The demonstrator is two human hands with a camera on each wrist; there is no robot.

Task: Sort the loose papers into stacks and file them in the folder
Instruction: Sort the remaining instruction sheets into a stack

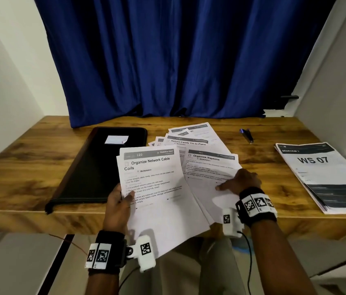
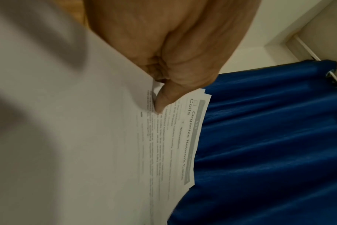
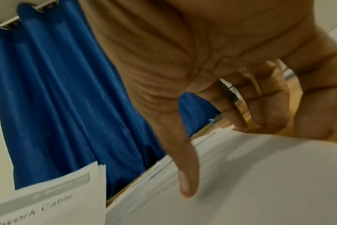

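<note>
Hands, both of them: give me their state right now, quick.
Left hand: grips the "Organize Network Cable Coils" sheets, thumb on top.
Right hand: open, fingers pressing the "Organize Napkins" sheet on the desk.

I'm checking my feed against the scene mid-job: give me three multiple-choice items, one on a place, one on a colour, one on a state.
1. Where is the pen on the desk?
A. far right of the loose papers
B. on the folder
C. in a hand

2. What colour is the folder?
A. red
B. black
C. white

3. What is the left hand doing?
A. resting flat
B. gripping a bunch of sheets
C. holding the pen

A, it lies right of the fanned sheets; B, its closed cover is black; B, the thumb pinches the sheets.
</note>
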